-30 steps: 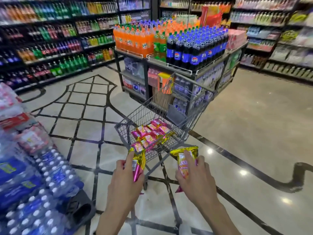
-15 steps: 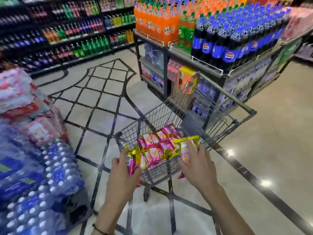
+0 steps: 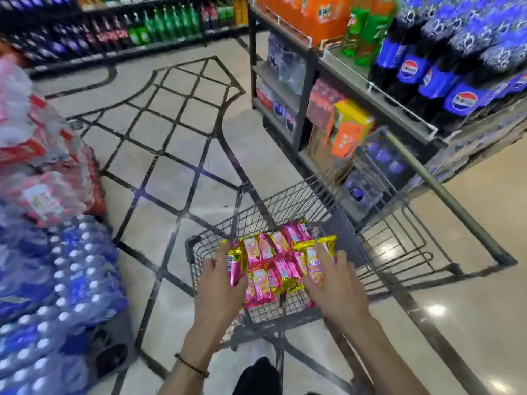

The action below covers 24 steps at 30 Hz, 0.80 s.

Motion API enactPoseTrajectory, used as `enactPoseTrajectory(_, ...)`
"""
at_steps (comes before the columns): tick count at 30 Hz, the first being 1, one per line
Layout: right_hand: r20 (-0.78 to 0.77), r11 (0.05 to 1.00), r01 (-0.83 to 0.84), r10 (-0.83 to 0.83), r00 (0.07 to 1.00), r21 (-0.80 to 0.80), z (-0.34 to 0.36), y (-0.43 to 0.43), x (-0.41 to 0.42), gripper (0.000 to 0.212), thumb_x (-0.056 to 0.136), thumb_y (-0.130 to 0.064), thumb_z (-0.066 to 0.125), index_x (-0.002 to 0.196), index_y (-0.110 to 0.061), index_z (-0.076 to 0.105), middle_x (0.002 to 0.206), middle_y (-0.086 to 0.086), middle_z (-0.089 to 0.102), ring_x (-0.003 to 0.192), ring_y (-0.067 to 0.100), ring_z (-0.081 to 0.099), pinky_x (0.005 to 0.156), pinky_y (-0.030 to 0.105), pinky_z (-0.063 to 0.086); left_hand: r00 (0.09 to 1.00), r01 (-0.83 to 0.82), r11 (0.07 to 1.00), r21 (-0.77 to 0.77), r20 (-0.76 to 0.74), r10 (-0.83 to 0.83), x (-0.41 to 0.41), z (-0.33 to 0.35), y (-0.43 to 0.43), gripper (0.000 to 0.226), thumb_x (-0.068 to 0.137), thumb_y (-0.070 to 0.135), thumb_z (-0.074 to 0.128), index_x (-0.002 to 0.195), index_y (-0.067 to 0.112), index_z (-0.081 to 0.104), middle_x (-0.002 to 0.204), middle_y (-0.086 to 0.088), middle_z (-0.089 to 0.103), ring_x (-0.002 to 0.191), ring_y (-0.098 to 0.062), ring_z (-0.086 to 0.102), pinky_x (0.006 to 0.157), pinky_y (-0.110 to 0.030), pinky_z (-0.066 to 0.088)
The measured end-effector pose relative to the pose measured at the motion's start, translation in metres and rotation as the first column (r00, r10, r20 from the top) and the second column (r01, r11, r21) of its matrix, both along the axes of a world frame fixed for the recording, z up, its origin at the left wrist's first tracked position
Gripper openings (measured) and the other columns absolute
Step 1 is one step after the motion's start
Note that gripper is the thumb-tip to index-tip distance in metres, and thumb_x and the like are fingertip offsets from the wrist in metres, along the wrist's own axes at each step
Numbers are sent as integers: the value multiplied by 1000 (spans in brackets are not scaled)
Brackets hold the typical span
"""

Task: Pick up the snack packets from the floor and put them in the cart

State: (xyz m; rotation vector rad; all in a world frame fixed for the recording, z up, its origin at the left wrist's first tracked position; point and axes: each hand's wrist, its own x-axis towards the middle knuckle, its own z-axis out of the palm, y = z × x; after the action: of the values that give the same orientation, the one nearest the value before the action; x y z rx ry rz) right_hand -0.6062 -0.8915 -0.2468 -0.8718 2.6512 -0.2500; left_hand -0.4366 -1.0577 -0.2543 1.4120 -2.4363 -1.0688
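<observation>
Lower centre of frame:
- Your left hand [image 3: 219, 292] grips a snack packet [image 3: 235, 266] of pink and gold foil. The thumb and fingers are curled round its lower half. It is held upright over the near left corner of the cart [image 3: 285, 202].
- A thin dark bracelet [image 3: 191, 366] sits on your left wrist.
- Your right hand [image 3: 338, 292] holds a second packet [image 3: 316, 262]. The fingers are spread over its face, and its gold top edge shows above the fingertips. It is over the near right side of the cart basket.
- A pile of packets [image 3: 266, 253] in the same pink and gold lies on the wire bottom of the cart, between your two hands.
- A dark shoe [image 3: 259, 374] shows at the bottom edge, below the cart.

Right of frame:
- The cart handle [image 3: 445, 195] runs diagonally from the centre right towards the lower right.
- A drinks rack [image 3: 310, 89] stands at the upper right, just beyond the cart.
- On its top shelf are cola bottles [image 3: 459, 95], green bottles [image 3: 362, 32] and orange bottles [image 3: 310, 15].
- A yellow and orange box [image 3: 352, 126] stands on a lower shelf.

Left of frame:
- Shrink-wrapped packs of water bottles [image 3: 57, 280] are stacked along the left edge. They are blurred.
- Wall shelves [image 3: 142, 27] of soft drinks run across the upper left.

Centre of frame:
- The floor [image 3: 176, 143] is pale tile with a dark inlaid grid.
</observation>
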Motion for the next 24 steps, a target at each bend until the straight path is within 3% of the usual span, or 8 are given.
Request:
enactPoseTrajectory(5, 75, 996, -53, 48, 996, 66, -44, -40, -39, 71, 96, -53, 48, 156, -33, 15, 143, 16, 35, 125, 38, 44, 92, 47, 49, 997, -33, 999, 13, 74, 32, -37, -39, -29, 76, 93, 36, 66, 154, 35, 20, 139, -6, 41, 113, -26, 55, 82, -31, 41)
enactPoseTrajectory(8, 138, 987, -117, 101, 985, 110, -85, -63, -60, 71, 94, -52, 52, 154, -33, 17, 145, 20, 36, 123, 40, 49, 92, 46, 50, 990, -91, 994, 56, 117, 84, -52, -77, -36, 75, 93, 39, 65, 153, 36, 20, 127, -5, 46, 89, -20, 57, 73, -33, 48)
enactPoseTrajectory(10, 179, 975, -162, 134, 975, 149, -117, -75, -74, 71, 94, -50, 53, 153, -32, 19, 144, 22, 37, 124, 42, 49, 90, 46, 50, 975, -131, 985, 116, 193, 107, -60, -109, -40, 78, 92, 41, 65, 153, 36, 16, 124, -9, 48, 82, -22, 60, 69, -37, 53)
enactPoseTrajectory(14, 247, 954, -211, 156, 956, 214, -180, -93, -103, 70, 94, -48, 55, 153, -31, 20, 150, 22, 32, 135, 43, 40, 92, 49, 51, 932, -243, 954, 179, 315, 178, -77, -174, -46, 84, 92, 47, 66, 156, 31, 14, 143, -14, 41, 100, -32, 64, 79, -42, 57)
enactPoseTrajectory(17, 282, 946, -209, 136, 950, 247, -225, -104, -123, 68, 94, -43, 59, 151, -29, 24, 144, 19, 34, 129, 43, 44, 90, 50, 51, 895, -307, 926, 220, 396, 203, -90, -220, -47, 78, 92, 43, 65, 152, 33, 16, 141, -19, 43, 96, -36, 65, 76, -46, 58)
enactPoseTrajectory(19, 318, 940, -217, 129, 939, 262, -254, -110, -131, 68, 93, -41, 59, 150, -30, 23, 143, 19, 35, 129, 42, 45, 88, 51, 54, 885, -329, 915, 232, 413, 214, -94, -252, -46, 79, 91, 43, 65, 151, 35, 14, 142, -23, 43, 101, -42, 64, 82, -53, 57)
enactPoseTrajectory(24, 311, 925, -252, 159, 937, 285, -320, -121, -145, 71, 92, -43, 60, 150, -30, 21, 130, 16, 45, 123, 41, 47, 84, 53, 55, 858, -343, 916, 206, 466, 216, -99, -317, -51, 80, 93, 51, 62, 155, 31, 15, 142, -26, 45, 113, -48, 59, 87, -57, 55)
